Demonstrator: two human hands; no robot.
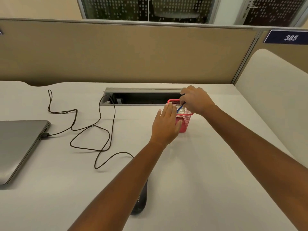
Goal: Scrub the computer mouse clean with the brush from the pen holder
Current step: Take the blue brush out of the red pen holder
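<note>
A closed grey laptop [18, 147] lies flat at the left edge of the pale table [208, 172]. A black cable [93, 130] is plugged into the laptop's right side, winds in loose loops across the table and runs into a long, open cable slot [143, 97] set into the table near its far edge. A tan partition panel [126, 54] stands behind the table. At the upper right, a dark blue sign [287, 37] reads 385. Beyond the partition, dotted glass panes [150, 9] show.
</note>
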